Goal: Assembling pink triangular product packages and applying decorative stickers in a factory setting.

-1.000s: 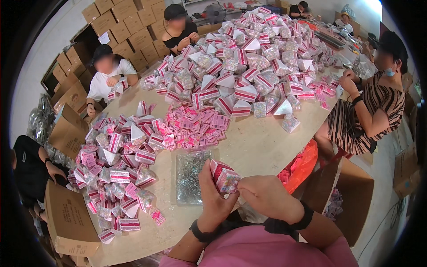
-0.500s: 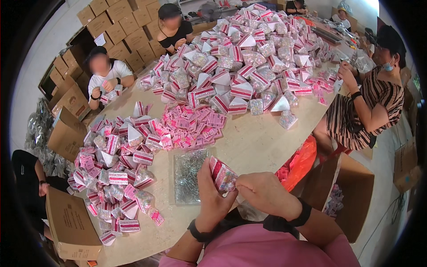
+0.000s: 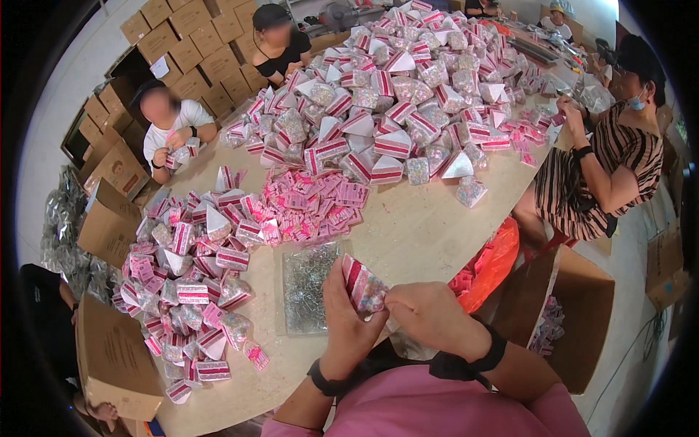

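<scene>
My left hand (image 3: 348, 320) is closed around a wedge-shaped packet (image 3: 366, 286) that looks like a cake slice, with a pink-red stripe, white layers and glittery multicoloured filling. The thumb lies along its left side. My right hand (image 3: 435, 315) is a closed fist, its fingertips pinched against the packet's right edge; whatever they grip is hidden. Just beyond my left hand, a clear shallow tray (image 3: 282, 291) holds many small metal pins or clips. Past it lies a heap of pink printed cards (image 3: 313, 204).
Similar packets form a pile (image 3: 193, 291) at left and a larger heap (image 3: 408, 95) at the far side. Cartons stand at the left (image 3: 116, 357) and right (image 3: 582, 313) table edges, near a red-orange bag (image 3: 495, 266). Several people sit around the table (image 3: 408, 226).
My hands keep nearly the same pose on the packet. At the lower left, another person's hand now shows beside the carton's bottom. The whole view has shifted slightly.
</scene>
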Available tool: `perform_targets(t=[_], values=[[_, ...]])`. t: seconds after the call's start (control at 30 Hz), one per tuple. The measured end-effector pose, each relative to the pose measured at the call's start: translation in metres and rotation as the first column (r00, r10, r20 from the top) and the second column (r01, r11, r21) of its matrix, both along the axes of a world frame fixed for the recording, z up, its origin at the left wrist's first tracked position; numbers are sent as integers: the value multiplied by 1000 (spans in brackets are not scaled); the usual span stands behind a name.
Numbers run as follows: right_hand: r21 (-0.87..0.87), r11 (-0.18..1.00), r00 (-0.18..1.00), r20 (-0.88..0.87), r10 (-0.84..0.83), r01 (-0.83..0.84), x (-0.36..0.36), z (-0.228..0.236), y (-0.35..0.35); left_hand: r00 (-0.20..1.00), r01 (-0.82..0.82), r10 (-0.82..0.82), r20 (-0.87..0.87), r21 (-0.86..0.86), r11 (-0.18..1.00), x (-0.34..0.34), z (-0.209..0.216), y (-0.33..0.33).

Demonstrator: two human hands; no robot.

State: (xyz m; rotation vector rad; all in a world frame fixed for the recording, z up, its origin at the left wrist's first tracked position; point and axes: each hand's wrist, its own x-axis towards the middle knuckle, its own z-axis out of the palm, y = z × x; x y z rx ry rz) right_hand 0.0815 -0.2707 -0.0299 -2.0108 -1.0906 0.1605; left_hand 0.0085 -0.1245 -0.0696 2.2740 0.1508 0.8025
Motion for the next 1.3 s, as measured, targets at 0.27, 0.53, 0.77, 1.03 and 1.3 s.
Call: perform_targets(t=[0.27, 0.53, 0.77, 1.03, 1.3], values=[[32, 999, 996, -88, -10, 12, 2, -1, -2, 999, 25, -26, -32, -45, 999, 1, 0, -1], [56, 998, 985, -173, -10, 20, 1, 0, -2, 999, 4, -5, -33, -27, 1000, 1, -1, -4], [-27, 999, 999, 26, -25, 26, -3, -2, 0, 999, -4, 5, -52, 12, 1000, 1, 0, -4], [-88, 996, 974, 224, 23, -4, -6, -4, 1, 997, 7, -10, -74, -34, 999, 0, -6, -2], [104, 994, 960, -270, 69, -42, 1, -7, 4, 993, 56, -63, -101, -73, 996, -3, -6, -3]])
